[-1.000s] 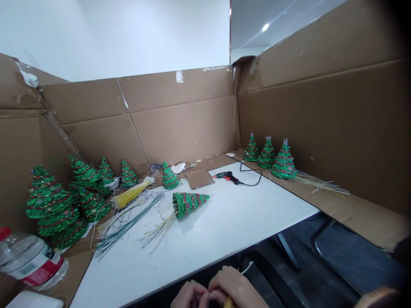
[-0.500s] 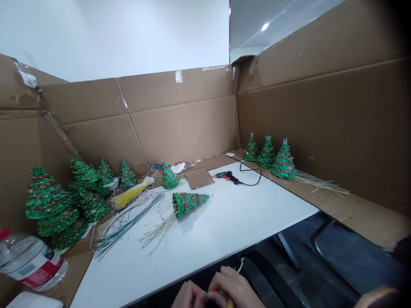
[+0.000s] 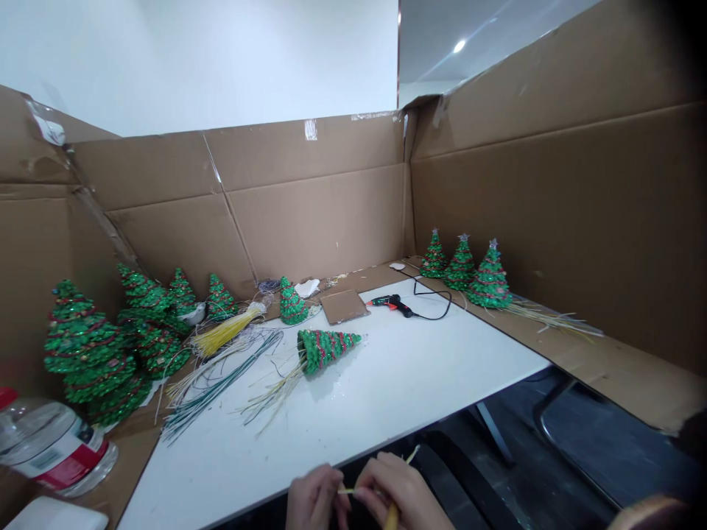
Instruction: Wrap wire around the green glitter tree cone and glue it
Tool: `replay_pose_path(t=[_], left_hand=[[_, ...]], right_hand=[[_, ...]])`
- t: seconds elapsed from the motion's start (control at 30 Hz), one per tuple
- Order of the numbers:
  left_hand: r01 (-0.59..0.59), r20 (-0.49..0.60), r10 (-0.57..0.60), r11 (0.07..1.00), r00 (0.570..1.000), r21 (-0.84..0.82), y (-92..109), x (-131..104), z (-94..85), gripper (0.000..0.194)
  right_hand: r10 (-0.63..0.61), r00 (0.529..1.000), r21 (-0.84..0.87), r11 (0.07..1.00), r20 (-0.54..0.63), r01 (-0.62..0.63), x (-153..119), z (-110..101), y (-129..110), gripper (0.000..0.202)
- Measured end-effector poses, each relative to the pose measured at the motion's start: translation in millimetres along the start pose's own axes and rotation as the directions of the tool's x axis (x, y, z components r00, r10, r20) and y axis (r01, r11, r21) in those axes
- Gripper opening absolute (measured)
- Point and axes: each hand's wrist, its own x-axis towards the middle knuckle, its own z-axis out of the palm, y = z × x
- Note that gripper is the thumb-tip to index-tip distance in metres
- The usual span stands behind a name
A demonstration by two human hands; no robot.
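At the near table edge, my left hand [image 3: 316,497] and my right hand [image 3: 402,492] pinch a thin yellow strand [image 3: 347,491], stretched short between the fingertips. A pale strand end [image 3: 413,453] pokes out behind the right hand. A yellow rod-like piece [image 3: 392,517] also shows under the right palm; its full shape is hidden. Beyond the hands, a green tinsel Christmas tree [image 3: 327,350] with red garland lies on its side on the white table [image 3: 353,412]. Loose pale strands [image 3: 276,394] spread from beside its base.
Green strands [image 3: 221,390] and a yellow bundle [image 3: 229,333] lie left. A glue gun [image 3: 391,303] rests near a cardboard square [image 3: 343,305]. Small trees [image 3: 490,278] stand right, larger ones [image 3: 82,342] left, behind a bottle [image 3: 52,445]. Cardboard walls [image 3: 309,213] surround the table.
My left hand has moved a little left, away from the right hand. The yellow strand now shows in the gap between them. The things on the table have not moved.
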Motion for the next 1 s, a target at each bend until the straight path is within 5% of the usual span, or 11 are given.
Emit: replay_pose_path(t=[0.03,0.23,0.5,0.73,1.0], left_hand=[[-0.030,0.021,0.029,0.999,0.999,0.021,5,11,-6.0,0.063],[-0.030,-0.243,0.147,0.904,0.959,0.426,22,93,-30.3,0.041],[-0.034,-0.184,0.268,0.645,0.946,0.763,34,144,-48.8,0.030],[-0.039,-0.165,0.287,0.591,0.944,0.805,39,184,-69.5,0.028],[0.002,-0.178,0.247,0.581,0.953,0.814,50,216,-75.5,0.031]], right_hand=[[0.037,0.999,0.032,0.999,-0.007,-0.037,8,-5,1,0.026],[0.179,0.969,0.076,0.983,-0.170,-0.169,87,-46,36,0.023],[0.209,0.929,-0.121,0.959,-0.304,-0.255,177,-58,97,0.021],[0.289,0.896,-0.213,0.904,-0.338,-0.371,193,-39,129,0.024],[0.326,0.902,-0.230,0.890,-0.284,-0.394,189,-32,138,0.023]])
